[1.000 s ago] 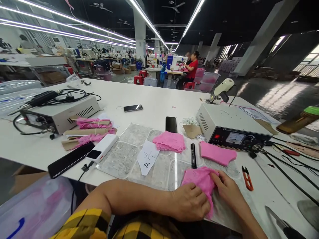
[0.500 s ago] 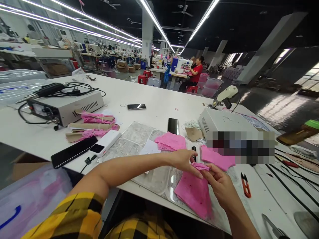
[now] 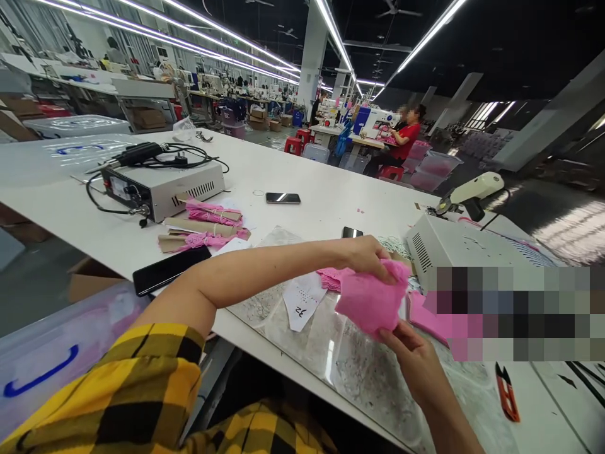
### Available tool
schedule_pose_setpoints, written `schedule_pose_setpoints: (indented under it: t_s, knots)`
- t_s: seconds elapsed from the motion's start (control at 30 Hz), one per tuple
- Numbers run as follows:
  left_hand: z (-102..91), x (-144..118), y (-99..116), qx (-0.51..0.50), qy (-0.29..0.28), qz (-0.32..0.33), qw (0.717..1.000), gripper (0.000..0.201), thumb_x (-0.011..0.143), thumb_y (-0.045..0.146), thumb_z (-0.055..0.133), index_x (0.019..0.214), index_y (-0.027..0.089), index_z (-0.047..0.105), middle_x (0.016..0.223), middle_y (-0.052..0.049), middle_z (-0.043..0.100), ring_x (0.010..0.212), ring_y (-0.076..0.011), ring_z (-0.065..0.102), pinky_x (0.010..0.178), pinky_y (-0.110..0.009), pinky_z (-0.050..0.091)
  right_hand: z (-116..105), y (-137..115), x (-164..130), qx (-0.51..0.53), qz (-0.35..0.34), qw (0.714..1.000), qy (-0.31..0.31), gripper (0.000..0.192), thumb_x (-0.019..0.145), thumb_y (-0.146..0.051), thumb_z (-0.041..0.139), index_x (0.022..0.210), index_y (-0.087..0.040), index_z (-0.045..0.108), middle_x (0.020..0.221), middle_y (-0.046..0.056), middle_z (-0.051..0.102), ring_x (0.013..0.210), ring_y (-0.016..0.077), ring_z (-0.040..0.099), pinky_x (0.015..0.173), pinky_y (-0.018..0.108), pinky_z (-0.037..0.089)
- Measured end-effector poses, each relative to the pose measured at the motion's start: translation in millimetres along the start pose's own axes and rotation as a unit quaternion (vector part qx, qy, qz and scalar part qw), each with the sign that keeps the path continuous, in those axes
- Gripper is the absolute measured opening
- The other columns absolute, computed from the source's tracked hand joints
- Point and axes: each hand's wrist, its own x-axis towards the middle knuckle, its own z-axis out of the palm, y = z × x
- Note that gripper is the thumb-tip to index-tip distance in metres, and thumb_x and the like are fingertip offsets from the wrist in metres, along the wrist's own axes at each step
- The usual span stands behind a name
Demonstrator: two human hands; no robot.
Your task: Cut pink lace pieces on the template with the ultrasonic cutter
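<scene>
Between my two hands a pink fabric piece (image 3: 371, 299) is held up above the marbled mat (image 3: 340, 359). My left hand (image 3: 371, 255) pinches its top edge, and my right hand (image 3: 411, 350) grips its lower right corner. Behind it, a stack of pink fabric pieces (image 3: 329, 279) is partly hidden. A white paper pattern (image 3: 302, 299) marked 32 lies on the mat, left of the held fabric. More pink fabric (image 3: 428, 315) lies to the right, partly covered by a blurred patch.
Orange thread snips (image 3: 507, 391) lie at the right. Tied pink bundles (image 3: 212, 230), a black phone (image 3: 170, 270) and a grey machine box (image 3: 182, 186) are on the left. Another box (image 3: 463, 246) stands at right. A phone (image 3: 282, 198) lies farther back; a person in red (image 3: 404, 142) sits beyond.
The pink fabric that lay on the mat in front of me is now lifted and spread between my hands. The view has turned left, and the paper pattern shows more fully.
</scene>
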Motion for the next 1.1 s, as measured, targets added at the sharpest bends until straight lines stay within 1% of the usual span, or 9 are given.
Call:
schedule_pose_setpoints:
  t_s: [0.1, 0.23, 0.37, 0.47, 0.63, 0.8, 0.93, 1.0, 1.1]
  knots:
    - [-27.8, 12, -16, 0.015, 0.023, 0.014, 1.000, 0.014, 0.076, 0.021, 0.069, 0.085, 0.011, 0.070, 0.075, -0.001, 0.066, 0.068, -0.0114, 0.061, 0.066, -0.027, 0.051, -6, -4, 27, -0.053, -0.044, 0.997, 0.023, 0.045, 0.069, -0.061, 0.066, 0.086, -0.020, 0.071, 0.080, 0.007, 0.072, 0.072, 0.0212, 0.065, 0.069, 0.034, 0.054]
    - [-69.6, 36, -33, 0.082, 0.083, 0.071, 0.991, 0.014, 0.079, 0.018, 0.063, 0.085, 0.008, 0.071, 0.077, -0.004, 0.067, 0.075, -0.0139, 0.062, 0.076, -0.029, 0.052, -25, -27, 85, -0.129, -0.105, 0.982, 0.086, 0.048, 0.071, -0.061, 0.063, 0.091, -0.018, 0.071, 0.076, 0.006, 0.070, 0.070, 0.0211, 0.064, 0.066, 0.034, 0.053]
    - [-91.4, 47, -54, 0.170, 0.138, 0.145, 0.965, 0.020, 0.081, 0.012, 0.059, 0.096, 0.008, 0.072, 0.106, -0.009, 0.069, 0.103, -0.0190, 0.061, 0.095, -0.031, 0.046, -33, -37, 128, -0.232, -0.205, 0.936, 0.169, 0.038, 0.075, -0.051, 0.060, 0.091, -0.018, 0.071, 0.093, 0.009, 0.070, 0.093, 0.0258, 0.062, 0.087, 0.042, 0.049]
    - [-80.6, 36, -88, 0.235, 0.122, 0.165, 0.950, 0.021, 0.080, 0.008, 0.061, 0.095, 0.011, 0.074, 0.121, -0.011, 0.065, 0.111, -0.0209, 0.060, 0.100, -0.032, 0.043, -25, -14, 127, -0.306, -0.269, 0.902, 0.144, 0.028, 0.077, -0.044, 0.056, 0.085, -0.022, 0.072, 0.100, 0.008, 0.070, 0.102, 0.0260, 0.060, 0.097, 0.045, 0.044]
    - [-48.2, 11, -136, 0.310, 0.040, 0.152, 0.938, 0.033, 0.074, -0.004, 0.058, 0.093, 0.018, 0.075, 0.125, -0.007, 0.064, 0.114, -0.0228, 0.060, 0.099, -0.033, 0.045, -18, 37, 98, -0.388, -0.300, 0.870, 0.049, 0.024, 0.083, -0.036, 0.051, 0.084, -0.027, 0.073, 0.096, 0.006, 0.072, 0.094, 0.0231, 0.064, 0.089, 0.042, 0.050]
    - [-37.3, -12, -126, 0.354, 0.053, 0.137, 0.924, 0.030, 0.085, 0.005, 0.052, 0.107, 0.017, 0.069, 0.132, -0.010, 0.058, 0.118, -0.0228, 0.057, 0.099, -0.034, 0.044, -23, 40, 89, -0.433, -0.319, 0.843, 0.026, 0.027, 0.087, -0.035, 0.050, 0.100, -0.028, 0.072, 0.102, 0.006, 0.071, 0.098, 0.0244, 0.063, 0.090, 0.045, 0.049]
    - [-19.6, -56, -116, 0.379, 0.092, 0.108, 0.914, 0.020, 0.093, 0.024, 0.053, 0.102, 0.015, 0.067, 0.107, -0.011, 0.065, 0.097, -0.0220, 0.064, 0.082, -0.032, 0.051, -23, 31, 80, -0.457, -0.351, 0.816, 0.051, 0.036, 0.088, -0.038, 0.050, 0.119, -0.025, 0.064, 0.111, 0.008, 0.070, 0.101, 0.0249, 0.064, 0.095, 0.046, 0.048]
    - [-9.6, -78, -118, 0.387, 0.086, 0.106, 0.912, 0.017, 0.093, 0.024, 0.053, 0.099, 0.017, 0.068, 0.104, -0.008, 0.067, 0.093, -0.0195, 0.065, 0.080, -0.030, 0.052, -24, 28, 73, -0.447, -0.352, 0.818, 0.082, 0.032, 0.089, -0.039, 0.049, 0.113, -0.025, 0.066, 0.107, 0.007, 0.071, 0.098, 0.0233, 0.066, 0.097, 0.044, 0.047]
    - [-2.3, -99, -128, 0.393, 0.071, 0.109, 0.910, 0.020, 0.090, 0.025, 0.059, 0.107, 0.018, 0.068, 0.115, -0.009, 0.066, 0.102, -0.0203, 0.065, 0.090, -0.032, 0.051, -28, 25, 64, -0.438, -0.340, 0.826, 0.098, 0.028, 0.090, -0.039, 0.046, 0.099, -0.026, 0.069, 0.098, 0.004, 0.073, 0.092, 0.0210, 0.068, 0.089, 0.038, 0.052]
